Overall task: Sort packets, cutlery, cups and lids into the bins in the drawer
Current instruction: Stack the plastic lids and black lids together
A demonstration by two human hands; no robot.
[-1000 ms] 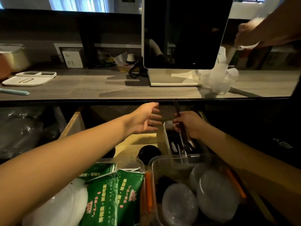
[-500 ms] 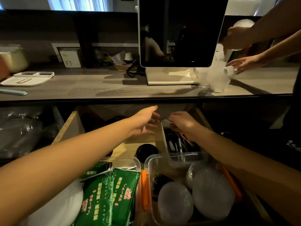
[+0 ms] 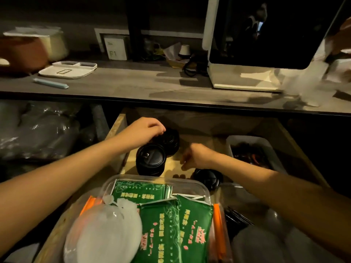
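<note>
Now my left hand (image 3: 144,130) reaches into the drawer (image 3: 116,130), fingers curled down over the rim of the far lid stack (image 3: 169,141), gripping it. Just in front, touching it, stands a 2nd lid stack (image 3: 151,161). My right hand (image 3: 196,156) hangs over the drawer floor between the stacks and a 3rd black lid (image 3: 208,179), fingers loosely curled, holding nothing I can see. To the right sits a white bin (image 3: 248,138) with dark cutlery inside, too dim to make out. Nearest me, a clear bin (image 3: 204,187) holds green packets (image 3: 161,230) and a cloudy plastic bag (image 3: 106,232). Above, the counter (image 3: 133,86) carries a white tray (image 3: 68,70) and a dark screen (image 3: 264,31).
</note>
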